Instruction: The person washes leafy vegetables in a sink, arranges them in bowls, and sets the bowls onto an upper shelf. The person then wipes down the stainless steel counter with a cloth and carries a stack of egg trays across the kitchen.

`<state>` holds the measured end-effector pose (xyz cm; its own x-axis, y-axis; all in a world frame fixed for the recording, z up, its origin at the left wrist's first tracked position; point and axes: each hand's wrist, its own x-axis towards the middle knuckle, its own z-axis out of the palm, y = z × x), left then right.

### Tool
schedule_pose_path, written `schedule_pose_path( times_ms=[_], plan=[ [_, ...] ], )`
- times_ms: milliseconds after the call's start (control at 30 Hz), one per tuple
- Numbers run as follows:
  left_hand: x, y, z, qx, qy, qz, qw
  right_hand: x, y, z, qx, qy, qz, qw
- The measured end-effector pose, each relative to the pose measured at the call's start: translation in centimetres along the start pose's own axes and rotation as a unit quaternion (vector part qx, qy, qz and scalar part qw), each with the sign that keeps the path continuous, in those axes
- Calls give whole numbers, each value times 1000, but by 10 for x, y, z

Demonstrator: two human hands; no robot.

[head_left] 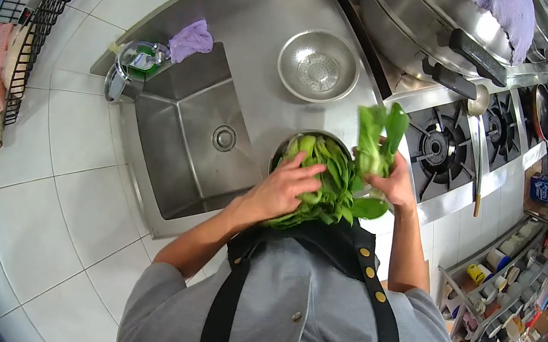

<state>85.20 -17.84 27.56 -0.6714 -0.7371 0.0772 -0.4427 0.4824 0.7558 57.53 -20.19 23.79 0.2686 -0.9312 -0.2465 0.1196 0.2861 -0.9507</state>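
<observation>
Okay, leafy greens (336,196) heaped in a metal bowl (320,133) at the near edge of the steel counter (259,67), just above the black apron (313,244). Left hand (285,187) lies over the heap from 8 o'clock, fingers loosely spread on leaves, nothing seen clasped. Right hand (392,182), at 3 o'clock, has fingers curled round the stems of 1 upright bunch (369,133). Left hand plus leaves block most of the bowl's inside and near rim.

From the bowl: perforated colander (317,72) at 12 o'clock; big lidded pot (401,26) with black handles at 1; ladle (478,104) at 2; burner (437,146) between 2 and 3; crowded shelf rack (499,287) at 4; sink (189,133) between 9 and 10; purple cloth (191,40) at 10, draped at the sink corner.

Looks: bright green glossy leaves, pale green stems; heap tangled, leaves spilling over the near side.
</observation>
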Motion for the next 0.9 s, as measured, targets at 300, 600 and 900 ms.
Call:
schedule_pose_path(
  times_ms=[300, 600, 900],
  plan=[
    [-5, 11, -2, -59, -105, -139, 983, 56, -42, 47, -147, -224, -167, 949],
    [-25, 58, -22, -62, 80, -131, 986, 117, -30, 93, -202, -501, -90, 836],
    [-43, -99, -11, -270, 239, -134, 923, 137, -62, 94, -385, -419, -198, 798]
  ],
)
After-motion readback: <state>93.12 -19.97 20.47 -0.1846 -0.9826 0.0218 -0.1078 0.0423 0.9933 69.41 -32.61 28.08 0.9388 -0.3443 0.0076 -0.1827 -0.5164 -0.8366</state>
